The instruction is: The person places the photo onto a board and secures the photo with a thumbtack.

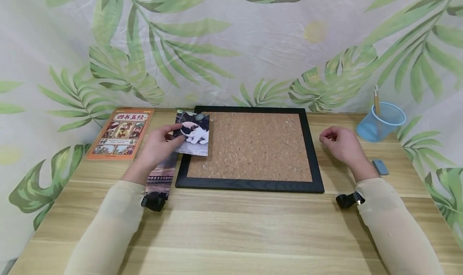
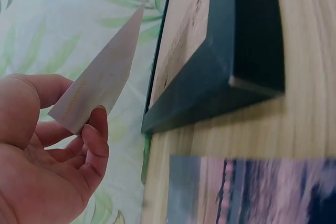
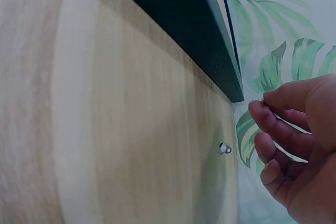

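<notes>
My left hand [image 1: 158,146] pinches a photo of a black-and-white cat [image 1: 197,136] between thumb and fingers, tilted over the left edge of a black-framed cork board [image 1: 249,146]. The left wrist view shows the photo's pale back [image 2: 102,80]. Under that hand, a second photo [image 1: 160,178] with a purple-pink scene lies partly hidden beside the board. To the board's right, my right hand [image 1: 340,142] has thumb and index fingertips pressed together on something tiny, seemingly a pushpin [image 3: 264,99], mostly hidden. A shiny metal pushpin [image 3: 225,148] rests on the table near that hand.
An orange book [image 1: 121,134] lies at the left. At the back right stands a blue mesh pen cup [image 1: 380,122] holding a pencil [image 1: 376,100]. A grey-blue eraser [image 1: 380,167] lies beside the right wrist. A leaf-patterned cloth [image 1: 267,46] hangs behind the wooden table [image 1: 249,226].
</notes>
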`<state>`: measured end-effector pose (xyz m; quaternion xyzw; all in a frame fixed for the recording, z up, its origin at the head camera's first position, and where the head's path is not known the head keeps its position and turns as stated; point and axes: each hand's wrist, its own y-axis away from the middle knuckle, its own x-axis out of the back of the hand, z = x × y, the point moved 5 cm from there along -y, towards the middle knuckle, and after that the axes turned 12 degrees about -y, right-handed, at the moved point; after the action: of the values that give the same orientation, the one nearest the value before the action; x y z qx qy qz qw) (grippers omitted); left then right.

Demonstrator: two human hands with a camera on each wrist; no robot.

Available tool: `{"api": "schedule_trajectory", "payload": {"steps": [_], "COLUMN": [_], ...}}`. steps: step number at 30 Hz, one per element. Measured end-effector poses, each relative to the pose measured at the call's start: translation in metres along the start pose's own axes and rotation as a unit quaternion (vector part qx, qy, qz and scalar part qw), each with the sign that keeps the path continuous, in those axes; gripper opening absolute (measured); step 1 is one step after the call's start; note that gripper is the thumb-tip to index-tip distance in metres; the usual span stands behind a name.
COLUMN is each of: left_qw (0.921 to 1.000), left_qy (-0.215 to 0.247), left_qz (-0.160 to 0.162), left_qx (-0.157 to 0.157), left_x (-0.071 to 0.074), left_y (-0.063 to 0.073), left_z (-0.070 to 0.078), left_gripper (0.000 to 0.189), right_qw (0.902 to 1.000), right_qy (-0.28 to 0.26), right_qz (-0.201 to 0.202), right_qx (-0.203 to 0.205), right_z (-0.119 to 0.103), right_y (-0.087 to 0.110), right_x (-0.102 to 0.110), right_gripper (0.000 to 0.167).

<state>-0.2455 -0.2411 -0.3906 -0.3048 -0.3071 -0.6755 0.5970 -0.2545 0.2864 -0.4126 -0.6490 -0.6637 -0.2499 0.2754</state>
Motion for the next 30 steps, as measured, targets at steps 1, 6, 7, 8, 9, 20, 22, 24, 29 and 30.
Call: {"api": "schedule_trajectory", "payload": {"steps": [1, 6, 7, 8, 9, 20, 22, 24, 29, 30], "left_qw": [1.0, 0.9997, 0.9996, 0.9995, 0.9994, 0.9983, 0.998, 0.9975, 0.9967, 0.9967], "left_qy": [0.001, -0.001, 0.002, 0.004, 0.004, 0.007, 0.008, 0.008, 0.009, 0.01], "left_qz": [-0.004, -0.023, -0.027, -0.032, -0.035, -0.048, -0.051, -0.057, -0.064, -0.064], "left_qx": [-0.003, -0.006, -0.005, -0.005, -0.005, -0.033, -0.036, -0.041, -0.049, -0.049], "left_x": [-0.002, -0.013, -0.015, -0.017, -0.019, -0.044, -0.047, -0.05, -0.055, -0.056], "left_y": [0.0, -0.002, -0.002, -0.002, -0.002, -0.009, -0.009, -0.01, -0.011, -0.012], "left_z": [0.002, 0.013, 0.015, 0.017, 0.019, 0.029, 0.03, 0.032, 0.036, 0.037], "left_gripper": [0.056, 0.058, 0.059, 0.059, 0.06, 0.058, 0.059, 0.059, 0.06, 0.061], "right_qw": [1.0, 1.0, 0.9999, 0.9999, 0.9999, 0.9995, 0.9995, 0.9994, 0.9993, 0.9993], "right_qy": [0.0, -0.001, 0.0, 0.001, 0.001, 0.001, 0.001, 0.0, -0.001, -0.001], "right_qz": [-0.001, -0.003, -0.003, -0.003, -0.003, -0.01, -0.013, -0.016, -0.019, -0.019], "right_qx": [0.001, 0.008, 0.01, 0.012, 0.014, 0.029, 0.029, 0.03, 0.032, 0.032], "right_z": [-0.001, -0.007, -0.007, -0.008, -0.009, -0.016, -0.017, -0.018, -0.02, -0.02], "right_y": [0.0, 0.001, 0.002, 0.002, 0.002, 0.003, 0.003, 0.004, 0.005, 0.005], "right_x": [0.0, -0.002, -0.002, -0.002, -0.003, -0.008, -0.008, -0.009, -0.011, -0.011], "right_gripper": [0.023, 0.022, 0.022, 0.022, 0.022, 0.021, 0.021, 0.021, 0.021, 0.021]}}
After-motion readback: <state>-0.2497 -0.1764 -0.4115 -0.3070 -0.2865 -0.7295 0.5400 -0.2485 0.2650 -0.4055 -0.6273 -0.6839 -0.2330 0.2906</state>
